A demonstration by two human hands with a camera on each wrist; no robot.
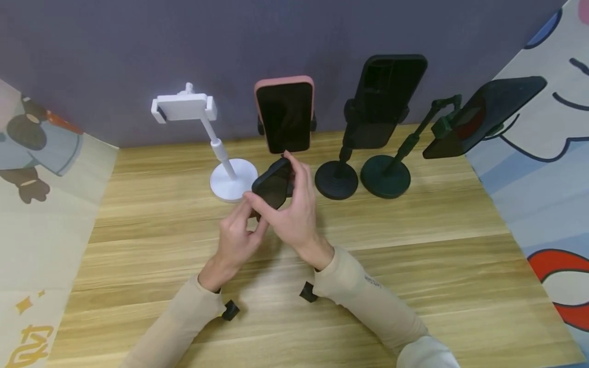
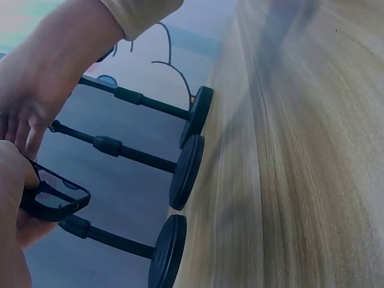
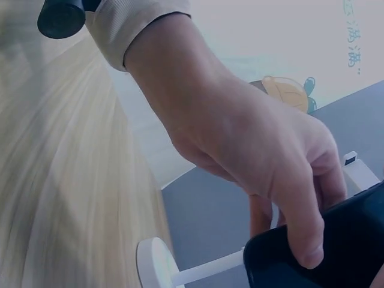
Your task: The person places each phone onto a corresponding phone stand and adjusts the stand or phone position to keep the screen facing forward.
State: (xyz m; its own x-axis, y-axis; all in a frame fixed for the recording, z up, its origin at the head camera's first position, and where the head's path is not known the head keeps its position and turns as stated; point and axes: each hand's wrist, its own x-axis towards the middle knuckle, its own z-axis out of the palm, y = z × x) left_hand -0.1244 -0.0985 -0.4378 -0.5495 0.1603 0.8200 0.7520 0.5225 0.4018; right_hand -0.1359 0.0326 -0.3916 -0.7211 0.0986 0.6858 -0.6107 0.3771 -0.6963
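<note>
A dark phone point(image 1: 272, 186) is held tilted above the table between both hands. My right hand point(image 1: 298, 214) grips it with the thumb at the near edge and the index finger at the far top corner. The fingers and thumb of my left hand point(image 1: 236, 239) pinch its lower left end. In the right wrist view the left thumb lies over the edge of the dark phone point(image 3: 342, 243). Just behind and left stands a white phone stand point(image 1: 232, 179) with its clamp bare. A pink-cased phone point(image 1: 285, 116) sits upright in a holder directly beyond the hands.
Right of the hands, a black stand point(image 1: 337, 180) carries a dark phone point(image 1: 388, 97). Beside it, a dark green stand point(image 1: 385, 176) holds a tilted dark-screened device point(image 1: 488, 115). All stand on a wooden table point(image 1: 414, 266) before a grey-blue panel point(image 1: 221, 46).
</note>
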